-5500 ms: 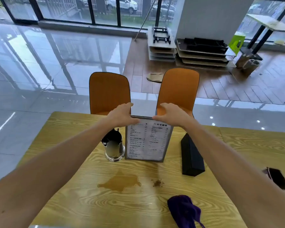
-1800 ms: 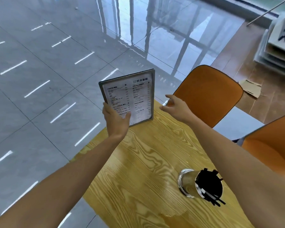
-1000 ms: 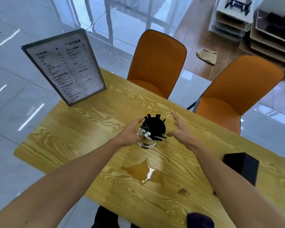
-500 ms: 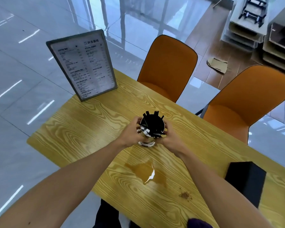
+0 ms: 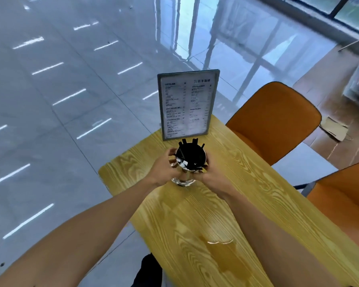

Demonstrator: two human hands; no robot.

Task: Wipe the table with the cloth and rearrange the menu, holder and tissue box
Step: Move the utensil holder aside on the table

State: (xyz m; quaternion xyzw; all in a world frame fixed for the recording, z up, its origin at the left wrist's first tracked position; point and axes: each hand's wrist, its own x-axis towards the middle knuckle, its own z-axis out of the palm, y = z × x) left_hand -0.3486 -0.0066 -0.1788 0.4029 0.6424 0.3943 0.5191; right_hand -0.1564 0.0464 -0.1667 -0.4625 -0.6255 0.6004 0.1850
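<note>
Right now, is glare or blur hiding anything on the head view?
Head view: strong window reflections streak the floor; the menu is legible only as blurred lines; a bright glint edges the spill; wide-angle distortion bends the table edges; both hands on the holder look sharp.

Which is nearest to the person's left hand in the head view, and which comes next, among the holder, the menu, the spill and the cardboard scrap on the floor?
From the left hand:
1. Holder: gripped in both hands.
2. Menu: upright just beyond the holder, at the table corner.
3. Spill: on the table, back toward the person.
4. Cardboard scrap: on the floor, far right.
</note>
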